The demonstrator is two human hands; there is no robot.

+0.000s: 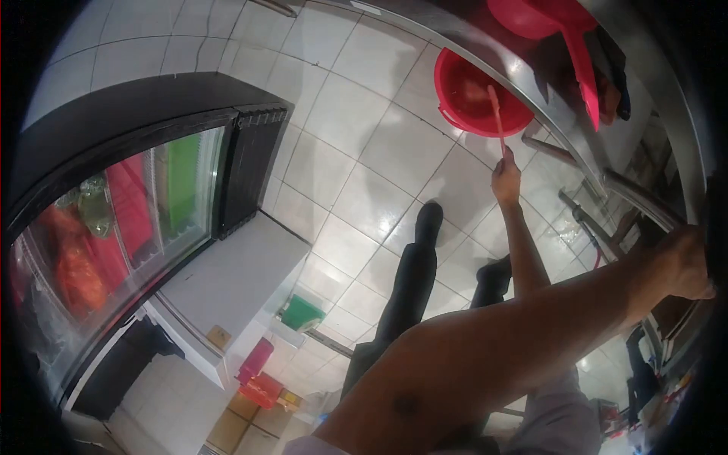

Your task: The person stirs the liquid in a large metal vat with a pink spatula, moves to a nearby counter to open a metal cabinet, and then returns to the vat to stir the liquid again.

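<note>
A red bucket (447, 83) stands on the tiled floor beneath the edge of a steel counter. My right hand (506, 182) is closed round the near end of a long, pinkish stick-like handle (497, 117). The handle's far end reaches into the bucket, where its shape is hard to make out. My left arm crosses in front of the right one towards the right side. At the dark right edge of the view, my left hand (682, 265) has its fingers curled beside the metal frame. What they grip is hidden.
A red dipper (542, 19) lies on the steel counter (409, 19), its handle pointing towards me. Metal legs and pipes (557, 152) run below. On the left stands a glass-door fridge (262, 152) beside a white cabinet (235, 273). A green container (302, 312) sits near the floor.
</note>
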